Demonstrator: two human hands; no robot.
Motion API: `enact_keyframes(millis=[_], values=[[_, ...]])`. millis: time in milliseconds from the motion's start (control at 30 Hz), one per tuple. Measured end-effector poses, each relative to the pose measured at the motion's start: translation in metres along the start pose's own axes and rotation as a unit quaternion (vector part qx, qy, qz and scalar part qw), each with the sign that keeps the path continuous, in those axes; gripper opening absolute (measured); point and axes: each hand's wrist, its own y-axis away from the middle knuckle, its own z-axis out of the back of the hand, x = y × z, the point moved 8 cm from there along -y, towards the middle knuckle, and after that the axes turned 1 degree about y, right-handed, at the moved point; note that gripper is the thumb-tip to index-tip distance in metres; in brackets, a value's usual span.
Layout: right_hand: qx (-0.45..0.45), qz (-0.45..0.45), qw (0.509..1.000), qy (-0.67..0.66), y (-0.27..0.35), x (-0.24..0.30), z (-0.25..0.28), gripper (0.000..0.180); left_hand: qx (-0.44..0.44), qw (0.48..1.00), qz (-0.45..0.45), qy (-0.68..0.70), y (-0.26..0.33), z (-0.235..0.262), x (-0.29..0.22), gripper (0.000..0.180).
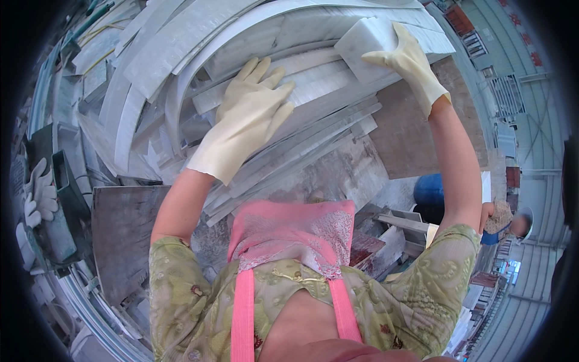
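Both of my hands wear cream rubber gloves. My left hand (250, 111) lies with its fingers spread over a long pale stone strip (208, 99) and holds nothing. At the upper right, my right hand (413, 63) grips a thick white marble block (363, 47), its thumb pointing left across the face and a finger stretched along the top. The other fingers of that hand are hidden. Behind the block curves a large grey-veined marble piece (265, 36). Below both hands, several thin stone strips (307, 136) lie stacked at a slant.
Curved stone offcuts (145, 60) crowd the upper left. White work gloves (41, 192) hang by a dark green bin (63, 205) at the left. A brown board (422, 133) leans under my right arm, near a blue drum (428, 189). Another person (499, 218) is at the far right.
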Motion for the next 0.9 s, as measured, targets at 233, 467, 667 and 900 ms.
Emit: enact_keyframes(millis=[233,467,667,900], values=[[0.016,-0.034,0.999,-0.033,-0.008,-0.014,-0.023,0.089,0.012,0.999,0.001,0.046,0.001,-0.005,0.007,0.039],[0.008,-0.069,0.998,0.008,-0.005,-0.023,-0.030,0.092,-0.009,0.998,0.002,0.055,0.001,-0.003,0.008,0.040],[-0.017,-0.071,0.997,-0.018,-0.001,-0.025,-0.031,0.100,-0.028,0.997,0.012,0.068,0.002,-0.002,0.010,0.040],[-0.064,-0.075,0.980,-0.170,0.008,-0.015,-0.027,0.096,-0.023,0.997,0.014,0.072,0.001,0.003,0.009,0.040]])
